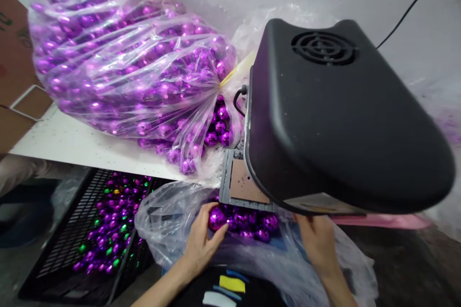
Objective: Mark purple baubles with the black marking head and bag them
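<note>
and here's the left hand (200,239), low in the middle, thumb and fingers curled round a shiny purple faceted ball (217,218), gripping it at the near edge of the grey metal plate (225,180). right beside it, a cluster of purple faceted balls (248,221) sits over the mouth of an open clear plastic bag (158,211) across the lap. over on the other side, the right hand (317,242) is at the bag, fingertips tucked out of sight under the black machine housing (338,124), so no telling whether that grip is closed. a brown pad (247,180) lies on the plate, partly under the housing. up on the white table (79,139), a huge tied plastic bag (122,67) bulges with more purple balls, cinched by a yellow tie (228,75). down to the left, a black crate (46,271) holds small purple balls (108,225), green ones scattered among them.
</note>
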{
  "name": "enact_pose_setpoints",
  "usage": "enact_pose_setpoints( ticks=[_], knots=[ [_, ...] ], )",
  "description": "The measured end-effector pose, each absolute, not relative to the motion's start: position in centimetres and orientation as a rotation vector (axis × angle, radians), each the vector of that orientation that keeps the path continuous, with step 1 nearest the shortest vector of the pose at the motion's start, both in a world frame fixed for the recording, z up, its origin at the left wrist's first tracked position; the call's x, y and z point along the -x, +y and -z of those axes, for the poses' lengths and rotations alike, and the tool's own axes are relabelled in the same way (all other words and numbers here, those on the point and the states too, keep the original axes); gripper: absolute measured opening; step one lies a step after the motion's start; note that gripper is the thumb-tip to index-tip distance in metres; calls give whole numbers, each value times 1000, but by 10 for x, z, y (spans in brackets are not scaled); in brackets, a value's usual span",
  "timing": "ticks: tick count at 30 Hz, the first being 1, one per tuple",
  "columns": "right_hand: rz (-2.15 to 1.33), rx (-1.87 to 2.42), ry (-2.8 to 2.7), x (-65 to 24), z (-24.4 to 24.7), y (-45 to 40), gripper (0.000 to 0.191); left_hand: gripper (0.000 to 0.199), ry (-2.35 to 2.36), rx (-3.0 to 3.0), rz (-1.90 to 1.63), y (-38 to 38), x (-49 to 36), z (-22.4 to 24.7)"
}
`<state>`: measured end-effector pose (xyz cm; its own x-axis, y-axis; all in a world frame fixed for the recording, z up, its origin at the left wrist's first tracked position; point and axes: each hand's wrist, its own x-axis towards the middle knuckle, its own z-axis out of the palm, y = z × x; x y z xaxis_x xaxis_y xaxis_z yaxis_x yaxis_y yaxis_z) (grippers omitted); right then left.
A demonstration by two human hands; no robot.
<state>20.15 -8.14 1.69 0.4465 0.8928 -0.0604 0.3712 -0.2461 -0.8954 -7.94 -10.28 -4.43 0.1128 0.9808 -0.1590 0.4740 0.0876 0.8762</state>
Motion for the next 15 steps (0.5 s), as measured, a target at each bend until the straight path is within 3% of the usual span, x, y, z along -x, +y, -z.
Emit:
enact_pose_setpoints(
  ticks=[5,10,15],
  knots=[
    [-1161,1798,-854,-177,36,-105,58,77,1457,-1370,-573,-101,77,69],
    [-1302,1741,-677,-173,47,-95,73,43,1239,-1057,-647,-67,72,44],
    [-1270,1711,-584,-161,51,-94,66,45,1222,-907,-713,-60,66,43]
  ],
)
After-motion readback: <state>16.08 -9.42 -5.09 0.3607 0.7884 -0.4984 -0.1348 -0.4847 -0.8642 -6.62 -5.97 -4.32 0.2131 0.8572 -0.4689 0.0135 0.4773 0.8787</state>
